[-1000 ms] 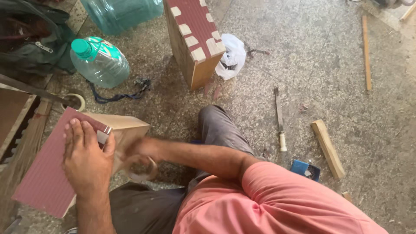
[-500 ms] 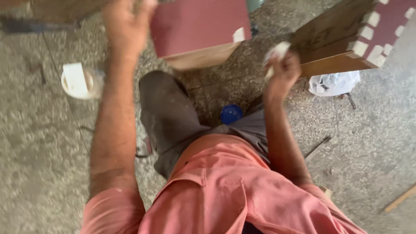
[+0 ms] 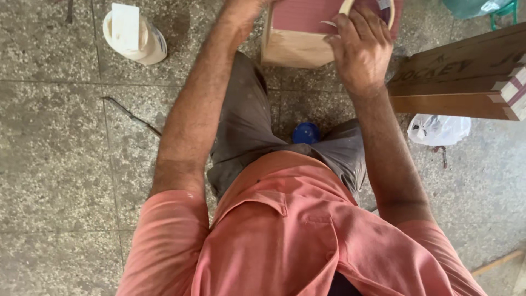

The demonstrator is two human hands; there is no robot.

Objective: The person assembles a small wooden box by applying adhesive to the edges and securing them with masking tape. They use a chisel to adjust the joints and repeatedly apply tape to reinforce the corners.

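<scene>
A small wooden box (image 3: pixel 296 49) with a dark red top face (image 3: pixel 315 13) stands on the floor between my knees, at the top of the view. My right hand (image 3: pixel 359 46) lies on the box and grips a beige tape roll (image 3: pixel 346 7), with a loose tape end by the fingertips. My left hand (image 3: pixel 241 8) holds the box at its left corner. Most of that hand is cut off by the frame's top edge.
A white container (image 3: pixel 134 33) stands on the speckled stone floor at upper left. A blue cap (image 3: pixel 306 133) lies between my legs. At right are a long wooden piece with a red-and-white end (image 3: pixel 460 82) and a white plastic bag (image 3: pixel 438 129).
The view has swung and steadied. My right hand has moved from beside the box onto it, now with the tape roll. My left hand stays at the box.
</scene>
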